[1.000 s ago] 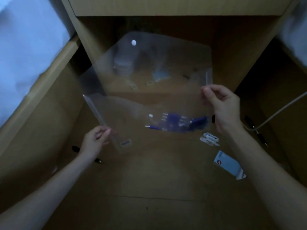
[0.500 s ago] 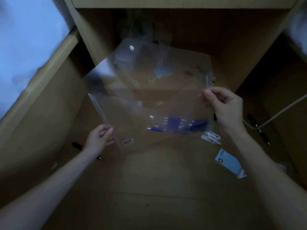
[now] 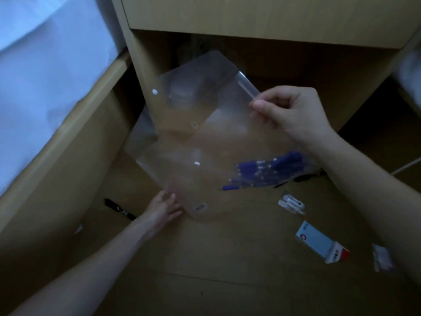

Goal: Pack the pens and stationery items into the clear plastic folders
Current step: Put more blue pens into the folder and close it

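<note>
The wooden floor (image 3: pixel 205 270) fills most of the view, dim, with a white bed sheet (image 3: pixel 45 76) on a wooden bed frame (image 3: pixel 75 137) along the left side and a light wooden cabinet (image 3: pixel 250 17) at the top.

Held above the floor is the clear plastic folder (image 3: pixel 205 124), tilted, its flap with a white snap button (image 3: pixel 154 92) raised toward the cabinet. A bunch of blue pens (image 3: pixel 268 171) lies inside it at the lower right corner.

The right hand (image 3: pixel 293 110) has its grip pinched on the folder's upper right edge, thumb and forefinger closed on the plastic. The left hand (image 3: pixel 163 208) is at the folder's lower edge; its fingers reach to the plastic, but whether its grip is closed on it cannot be told.

On the floor right of the folder lie a white and red card box (image 3: pixel 321 244), a small clear packet of white pieces (image 3: pixel 292 204) just below the pens, and a pale crumpled wrapper (image 3: pixel 383 260) near the right forearm. A black pen (image 3: pixel 119 209) lies on the floor just left of the left hand. Another dark pen (image 3: pixel 303 177) shows beside the folder's right corner.
</note>
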Motion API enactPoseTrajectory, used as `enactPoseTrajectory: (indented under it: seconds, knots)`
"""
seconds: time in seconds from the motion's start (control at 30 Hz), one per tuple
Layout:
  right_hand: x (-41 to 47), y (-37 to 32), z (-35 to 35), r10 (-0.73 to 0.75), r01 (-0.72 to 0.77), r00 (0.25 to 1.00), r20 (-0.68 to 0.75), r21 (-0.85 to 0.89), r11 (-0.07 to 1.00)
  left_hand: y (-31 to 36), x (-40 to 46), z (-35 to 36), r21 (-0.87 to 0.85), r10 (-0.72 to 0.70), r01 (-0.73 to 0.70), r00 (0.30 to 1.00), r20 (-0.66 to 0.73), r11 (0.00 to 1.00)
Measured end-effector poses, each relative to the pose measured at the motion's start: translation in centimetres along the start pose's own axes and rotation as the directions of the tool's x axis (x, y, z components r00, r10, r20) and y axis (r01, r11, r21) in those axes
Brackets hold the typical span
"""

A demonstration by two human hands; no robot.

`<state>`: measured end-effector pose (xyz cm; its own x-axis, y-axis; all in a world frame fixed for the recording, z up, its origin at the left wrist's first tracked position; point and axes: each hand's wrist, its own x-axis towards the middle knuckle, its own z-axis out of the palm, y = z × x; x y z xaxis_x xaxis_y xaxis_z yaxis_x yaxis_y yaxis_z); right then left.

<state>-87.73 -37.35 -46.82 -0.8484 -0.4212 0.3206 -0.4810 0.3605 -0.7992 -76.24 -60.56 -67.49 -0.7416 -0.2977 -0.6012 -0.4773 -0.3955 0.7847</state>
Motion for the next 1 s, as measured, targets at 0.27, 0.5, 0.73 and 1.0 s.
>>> enactPoseTrajectory:
  seconds: [0.27,0.5,0.73,1.0]
  knots:
    - [2.0,-1.0,-0.4,-0.020,0.021,1.000,-0.003,0.033,0.999,1.1,0.4,-0.5,-0.077,0.041,-0.043,0.999,-0.027,0.996]
    - [1.4,4.0,-1.1,0.211,-0.178,0.969,0.125,-0.230,0.957,1.7,-0.4,0.1,-0.156,0.099,-0.093,0.995,0.027,0.983]
    - [-0.2,4.2,-4.0,0.241,-0.246,0.959,0.150,0.015,0.969,2.5,-0.8,0.2,-0.260,0.131,-0.109,0.989,0.067,0.959]
    - [-5.1,9.1,-1.6,0.412,-0.387,0.888,0.206,-0.151,0.910,1.5,-0.5,-1.2,-0.083,0.139,-0.144,0.988,-0.069,0.986]
